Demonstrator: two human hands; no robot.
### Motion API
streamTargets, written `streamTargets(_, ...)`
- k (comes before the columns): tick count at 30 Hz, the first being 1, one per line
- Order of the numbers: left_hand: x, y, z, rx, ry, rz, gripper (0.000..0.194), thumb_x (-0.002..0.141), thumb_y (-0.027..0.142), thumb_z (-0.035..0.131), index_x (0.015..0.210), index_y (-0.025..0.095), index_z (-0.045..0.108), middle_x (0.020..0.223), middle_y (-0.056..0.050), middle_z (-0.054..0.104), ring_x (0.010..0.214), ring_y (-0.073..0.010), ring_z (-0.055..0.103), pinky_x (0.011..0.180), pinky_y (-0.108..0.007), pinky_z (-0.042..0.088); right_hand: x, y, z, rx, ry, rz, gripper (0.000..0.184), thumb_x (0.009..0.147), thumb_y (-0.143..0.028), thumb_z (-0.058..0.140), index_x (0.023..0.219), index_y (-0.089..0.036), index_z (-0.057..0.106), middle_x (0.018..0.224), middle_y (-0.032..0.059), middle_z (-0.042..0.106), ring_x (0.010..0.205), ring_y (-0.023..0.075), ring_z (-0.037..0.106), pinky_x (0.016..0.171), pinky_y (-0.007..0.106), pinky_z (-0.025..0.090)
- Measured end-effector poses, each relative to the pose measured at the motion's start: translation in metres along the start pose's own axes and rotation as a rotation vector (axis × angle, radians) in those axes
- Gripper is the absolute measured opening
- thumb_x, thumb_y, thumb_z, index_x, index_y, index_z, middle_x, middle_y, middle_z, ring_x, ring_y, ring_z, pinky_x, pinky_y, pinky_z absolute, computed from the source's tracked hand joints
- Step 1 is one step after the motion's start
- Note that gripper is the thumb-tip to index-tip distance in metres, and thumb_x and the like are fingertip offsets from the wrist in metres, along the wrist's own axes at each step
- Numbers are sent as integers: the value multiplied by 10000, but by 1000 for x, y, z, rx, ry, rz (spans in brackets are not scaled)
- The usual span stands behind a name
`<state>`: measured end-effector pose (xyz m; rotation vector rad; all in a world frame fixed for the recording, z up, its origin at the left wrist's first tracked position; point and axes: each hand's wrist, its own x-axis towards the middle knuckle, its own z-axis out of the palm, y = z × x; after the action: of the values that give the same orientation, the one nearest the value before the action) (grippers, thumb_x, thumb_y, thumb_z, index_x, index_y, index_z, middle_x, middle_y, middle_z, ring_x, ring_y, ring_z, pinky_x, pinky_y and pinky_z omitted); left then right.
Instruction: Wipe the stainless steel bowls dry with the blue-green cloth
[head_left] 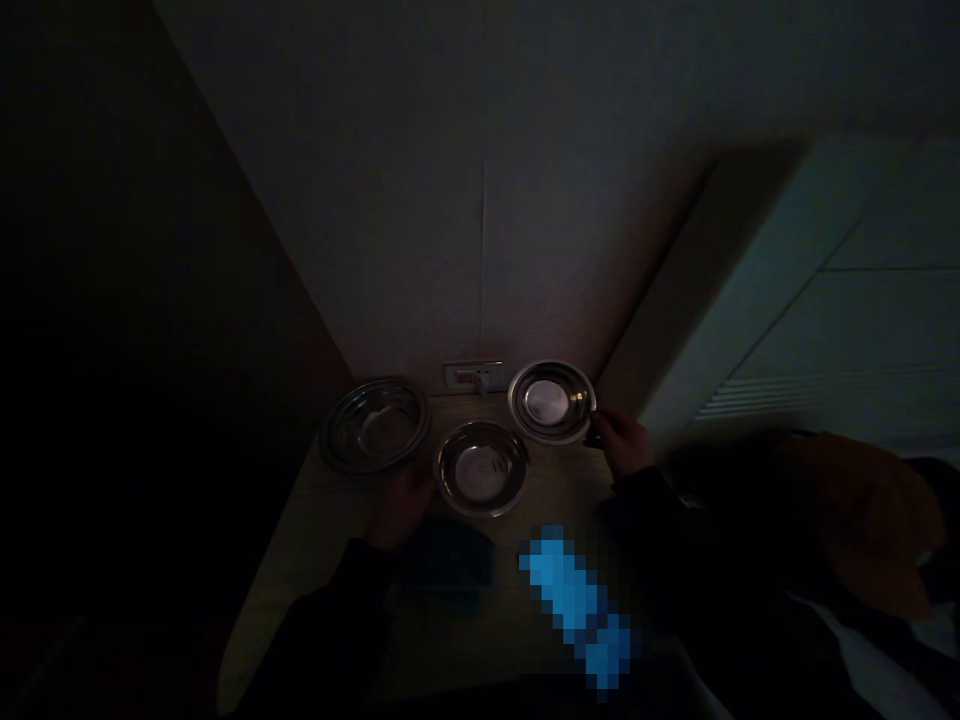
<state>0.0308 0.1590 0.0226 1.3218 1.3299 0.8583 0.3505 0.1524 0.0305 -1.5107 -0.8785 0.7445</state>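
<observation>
The scene is very dark. Three steel plates lie on a pale table [525,620]. My right hand [621,442] grips the right edge of the far right plate [551,402], which looks slightly tilted. My left hand [405,505] rests by the left rim of the middle plate [481,468], its fingers curled at the edge; the grip itself is too dark to make out. The left plate [373,424] lies untouched.
A dark cloth [448,572] lies on the table just under my left hand. A wall socket [471,375] sits on the wall behind the plates. A blurred blue patch [577,600] is at the front. A white panelled door stands at the right.
</observation>
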Motion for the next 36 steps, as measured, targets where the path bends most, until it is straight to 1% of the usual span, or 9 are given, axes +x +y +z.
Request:
streamTargets(3, -9, 11, -4, 42, 113, 18, 386, 685, 356, 607, 982, 119, 672, 1089, -117, 669, 1057, -273, 581, 959, -394, 390, -10, -15, 4, 5, -43, -40, 408, 641, -507, 659, 835, -148, 649, 586, -16, 590, 504, 110, 558, 487, 258, 522)
streamTargets(5, -14, 19, -5, 38, 170, 19, 390, 691, 382, 606, 974, 120, 670, 1031, -111, 686, 1001, -266, 606, 917, -395, 425, -16, -22, 7, 5, -81, -52, 387, 648, -491, 662, 835, -153, 653, 585, -15, 593, 505, 109, 557, 488, 255, 519)
streamTargets(9, -14, 33, -2, -151, 171, -39, 416, 676, 381, 636, 978, 95, 650, 876, -96, 710, 770, -220, 656, 710, -350, 519, -26, -33, 19, 8, -204, -31, 370, 651, -475, 657, 823, -147, 659, 560, -18, 581, 485, 104, 546, 470, 238, 495)
streamTargets(12, -11, 37, 4, -243, 148, -48, 415, 695, 361, 629, 1010, 91, 635, 842, -80, 710, 720, -183, 651, 664, -309, 524, -33, -34, 31, 3, -303, 11, 363, 636, -473, 654, 775, -137, 654, 516, -23, 555, 441, 97, 521, 432, 229, 468)
streamTargets(19, -6, 26, 8, -315, 74, -75, 297, 719, 297, 619, 949, 116, 667, 859, -67, 716, 676, -162, 650, 625, -277, 524, -45, -23, 57, -75, -423, 70, 338, 640, -467, 612, 700, -135, 644, 530, 0, 565, 427, 92, 501, 414, 225, 449)
streamTargets(23, -3, 20, 7, -302, 80, -118, 235, 747, 234, 582, 930, 115, 669, 763, -49, 714, 600, -133, 631, 566, -241, 506, -44, -15, 64, -171, -463, 69, 336, 671, -463, 555, 654, -136, 632, 515, 3, 561, 417, 96, 501, 412, 221, 440)
streamTargets(27, -1, 14, 8, -253, 83, -142, 207, 724, 211, 614, 886, 97, 670, 705, -51, 702, 577, -136, 626, 539, -236, 497, -43, -10, 67, -320, -485, 29, 301, 725, -400, 508, 629, -142, 629, 483, 3, 559, 420, 103, 513, 413, 203, 410)
streamTargets(30, 0, 9, 10, -199, 97, -144, 193, 704, 231, 639, 838, 97, 674, 696, -54, 699, 579, -142, 629, 535, -236, 492, -43, -12, 68, -461, -482, -35, 270, 764, -325, 481, 644, -153, 651, 523, 16, 608, 495, 126, 565, 463, 206, 409)
streamTargets(36, 0, 4, 11, -85, 83, -160, 205, 713, 241, 615, 839, 101, 696, 663, -67, 704, 587, -169, 644, 528, -252, 486, -45, -16, 69, -727, -472, -123, 243, 806, -262, 484, 748, -180, 706, 770, 50, 716, 766, 189, 651, 632, 235, 425)
